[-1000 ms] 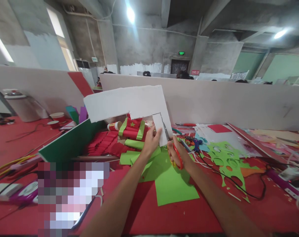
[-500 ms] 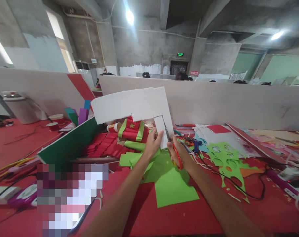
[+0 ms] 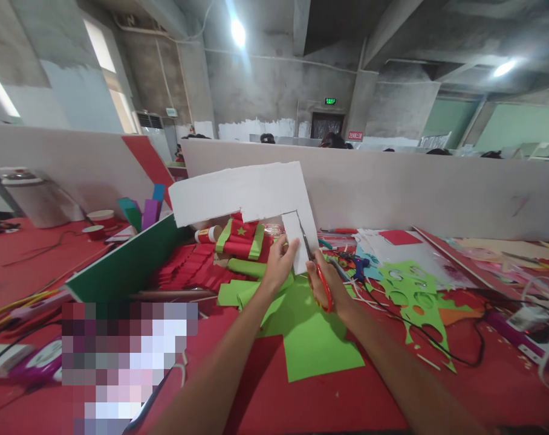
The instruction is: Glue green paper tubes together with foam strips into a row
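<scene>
A large white sheet (image 3: 242, 192) of thick paper is held up above the red table (image 3: 302, 399). My left hand (image 3: 280, 263) pinches its lower strip between thumb and fingers. My right hand (image 3: 325, 283) is closed round the red handles of a pair of scissors (image 3: 314, 266), whose blades point up into the sheet beside the strip. Under both hands lies a bright green paper sheet (image 3: 313, 338).
Behind the sheet sit red and green paper rolls (image 3: 242, 238), a glue bottle (image 3: 208, 234) and a green board (image 3: 124, 260). To the right lie a green cut-out sheet (image 3: 410, 290), black cables (image 3: 465, 356) and white paper. A low partition wall (image 3: 415, 187) closes the back.
The white sheet has shifted slightly right and up, and the scissors blades have worked a little further along the cut. Both hands keep their grip.
</scene>
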### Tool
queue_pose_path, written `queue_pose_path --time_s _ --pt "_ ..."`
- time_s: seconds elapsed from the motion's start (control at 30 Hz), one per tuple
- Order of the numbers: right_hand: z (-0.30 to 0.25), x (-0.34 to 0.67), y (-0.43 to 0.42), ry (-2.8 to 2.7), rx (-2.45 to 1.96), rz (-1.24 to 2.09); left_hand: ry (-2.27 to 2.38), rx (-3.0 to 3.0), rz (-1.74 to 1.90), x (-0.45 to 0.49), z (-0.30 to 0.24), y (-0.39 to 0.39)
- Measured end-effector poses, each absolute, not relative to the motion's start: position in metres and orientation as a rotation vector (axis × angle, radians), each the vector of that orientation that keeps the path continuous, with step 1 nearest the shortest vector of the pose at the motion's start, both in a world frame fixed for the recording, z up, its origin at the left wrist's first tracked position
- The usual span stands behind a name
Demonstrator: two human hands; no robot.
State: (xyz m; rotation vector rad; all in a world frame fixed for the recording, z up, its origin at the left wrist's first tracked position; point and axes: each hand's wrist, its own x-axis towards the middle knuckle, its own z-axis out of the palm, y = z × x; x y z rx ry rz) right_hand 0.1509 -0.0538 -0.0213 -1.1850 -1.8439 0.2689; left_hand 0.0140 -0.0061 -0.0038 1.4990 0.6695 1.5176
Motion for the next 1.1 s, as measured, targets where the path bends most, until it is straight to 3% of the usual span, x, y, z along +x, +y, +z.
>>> queue_pose_path --time_s 0.57,1.1 --pt "-0.014 0.147 -0.063 -1.883 -1.203 0.489 0.876 1.599 1.684 0.013 -0.013 0.003" --pt "-0.018 0.140 -0.061 -1.852 -1.198 0.377 0.854 1.528 1.715 0.017 -0.008 -0.003"
